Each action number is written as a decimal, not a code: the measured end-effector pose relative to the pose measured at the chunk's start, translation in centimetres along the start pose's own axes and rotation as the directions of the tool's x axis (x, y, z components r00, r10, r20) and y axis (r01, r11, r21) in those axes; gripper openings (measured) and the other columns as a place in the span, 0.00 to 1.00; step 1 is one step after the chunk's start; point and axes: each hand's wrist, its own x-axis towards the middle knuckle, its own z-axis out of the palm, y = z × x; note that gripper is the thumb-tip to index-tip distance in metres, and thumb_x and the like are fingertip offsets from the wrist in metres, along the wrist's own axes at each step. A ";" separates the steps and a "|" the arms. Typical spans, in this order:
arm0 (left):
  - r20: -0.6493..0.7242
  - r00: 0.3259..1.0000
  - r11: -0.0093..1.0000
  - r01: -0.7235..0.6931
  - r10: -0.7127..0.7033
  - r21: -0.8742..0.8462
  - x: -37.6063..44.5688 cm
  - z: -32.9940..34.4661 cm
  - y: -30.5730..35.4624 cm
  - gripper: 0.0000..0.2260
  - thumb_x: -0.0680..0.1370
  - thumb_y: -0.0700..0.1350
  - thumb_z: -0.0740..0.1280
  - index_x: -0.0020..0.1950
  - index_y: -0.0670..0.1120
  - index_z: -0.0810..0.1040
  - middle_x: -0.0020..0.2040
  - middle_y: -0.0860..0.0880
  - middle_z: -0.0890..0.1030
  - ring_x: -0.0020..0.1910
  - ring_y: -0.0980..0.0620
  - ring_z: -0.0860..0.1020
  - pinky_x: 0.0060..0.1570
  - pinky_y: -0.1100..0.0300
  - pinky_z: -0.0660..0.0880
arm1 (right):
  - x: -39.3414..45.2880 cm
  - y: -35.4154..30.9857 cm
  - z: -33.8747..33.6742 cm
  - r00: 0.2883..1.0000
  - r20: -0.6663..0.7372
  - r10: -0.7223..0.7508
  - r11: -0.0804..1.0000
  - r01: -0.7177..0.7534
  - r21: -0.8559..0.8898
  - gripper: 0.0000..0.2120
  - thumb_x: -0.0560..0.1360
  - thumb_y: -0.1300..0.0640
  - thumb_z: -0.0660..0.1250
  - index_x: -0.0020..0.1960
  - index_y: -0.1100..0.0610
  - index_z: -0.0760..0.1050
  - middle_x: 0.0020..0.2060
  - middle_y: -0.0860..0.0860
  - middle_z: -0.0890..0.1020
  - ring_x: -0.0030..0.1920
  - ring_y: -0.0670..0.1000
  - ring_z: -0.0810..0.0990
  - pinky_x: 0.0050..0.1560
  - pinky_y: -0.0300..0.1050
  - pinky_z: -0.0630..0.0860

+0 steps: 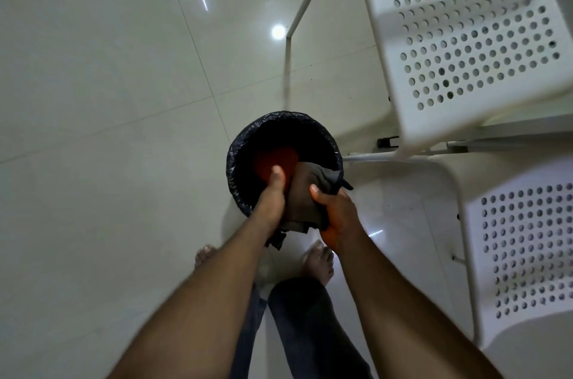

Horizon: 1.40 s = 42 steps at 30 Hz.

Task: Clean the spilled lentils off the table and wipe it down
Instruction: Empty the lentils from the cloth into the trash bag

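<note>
**Dump step: emptying lentils into the bin**

Looks like the disposal step: both hands hold a grey-brown cloth over a black-lined bin on the floor. An orange mass shows inside the bin; probably lentils, can't confirm.

Left hand: arm extended down, fingers closed on the cloth's left edge. Right hand: fingers clamped on its right side, something orange under the palm.

Bench not in view. Next, likely: shake the cloth clean, return to wipe.
</note>
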 end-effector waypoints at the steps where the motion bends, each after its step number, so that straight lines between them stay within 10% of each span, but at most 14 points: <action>1: -0.034 0.997 0.994 0.059 -0.063 -0.088 0.6 -0.5 0.0 0.39 0.77 0.78 0.50 0.81 0.57 0.66 0.78 0.51 0.72 0.76 0.47 0.71 0.73 0.55 0.68 | -0.2 -0.1 -0.5 1.000 0.008 -0.001 1.000 0.001 0.018 0.25 0.77 0.66 0.71 0.73 0.56 0.74 0.64 0.58 0.84 0.64 0.61 0.83 0.62 0.60 0.81; 5: 0.013 0.953 0.952 -0.303 0.304 -0.030 -0.1 0.1 -0.2 0.31 0.83 0.70 0.54 0.82 0.58 0.67 0.82 0.56 0.67 0.80 0.60 0.64 0.79 0.59 0.62 | 0.3 -0.4 -1.0 1.000 0.000 0.005 1.000 -0.005 0.016 0.26 0.78 0.66 0.71 0.74 0.56 0.74 0.64 0.59 0.84 0.64 0.62 0.83 0.63 0.64 0.80; 11: 0.061 0.992 0.952 0.122 -0.109 -0.281 0.6 -0.4 -0.8 0.37 0.78 0.76 0.50 0.81 0.58 0.67 0.81 0.48 0.69 0.77 0.48 0.71 0.78 0.42 0.66 | -1.9 -1.4 0.6 0.996 0.066 0.058 0.976 -0.070 0.205 0.24 0.77 0.59 0.67 0.73 0.62 0.74 0.62 0.64 0.83 0.59 0.62 0.85 0.55 0.56 0.85; 16: 0.033 0.998 0.925 -0.043 0.060 -0.376 -4.7 -0.6 4.7 0.30 0.85 0.66 0.46 0.80 0.54 0.71 0.74 0.55 0.75 0.72 0.56 0.74 0.69 0.59 0.73 | -2.7 -2.6 2.3 0.984 -0.179 0.020 0.994 -0.040 -0.104 0.24 0.76 0.65 0.74 0.71 0.56 0.77 0.63 0.60 0.83 0.56 0.62 0.84 0.55 0.58 0.83; 22: -0.161 0.973 0.981 -0.179 0.166 -0.070 -13.8 -4.9 9.3 0.21 0.86 0.51 0.66 0.79 0.50 0.73 0.71 0.51 0.78 0.64 0.60 0.78 0.55 0.72 0.75 | -12.9 -6.9 8.4 0.968 -0.229 -0.101 0.991 0.077 -0.113 0.20 0.75 0.65 0.75 0.65 0.52 0.82 0.56 0.52 0.88 0.56 0.55 0.86 0.57 0.55 0.84; 28: -0.194 0.907 0.913 -0.321 0.373 0.253 -26.4 -9.7 19.4 0.16 0.82 0.49 0.71 0.70 0.53 0.79 0.58 0.54 0.82 0.53 0.58 0.81 0.55 0.57 0.81 | -28.0 -13.8 15.9 0.991 -0.058 -0.123 0.992 0.120 -0.050 0.15 0.77 0.65 0.70 0.63 0.57 0.82 0.54 0.58 0.88 0.55 0.60 0.87 0.49 0.55 0.85; 36: 0.049 0.878 0.815 -0.462 0.477 0.350 -40.8 -11.7 33.2 0.33 0.66 0.70 0.76 0.66 0.56 0.80 0.56 0.55 0.82 0.53 0.54 0.83 0.53 0.52 0.84 | -44.1 -23.6 21.6 0.949 0.047 -0.311 0.950 0.312 -0.013 0.14 0.78 0.56 0.74 0.63 0.55 0.81 0.52 0.57 0.88 0.52 0.59 0.87 0.41 0.49 0.83; 42: 0.155 0.863 0.793 -0.503 0.480 0.345 -41.9 -12.2 40.9 0.33 0.68 0.56 0.84 0.69 0.53 0.76 0.57 0.52 0.81 0.55 0.51 0.82 0.47 0.52 0.85 | -46.0 -30.1 23.4 0.920 -0.002 -0.391 0.920 0.391 -0.021 0.09 0.73 0.66 0.68 0.53 0.63 0.82 0.41 0.59 0.85 0.41 0.60 0.84 0.35 0.50 0.81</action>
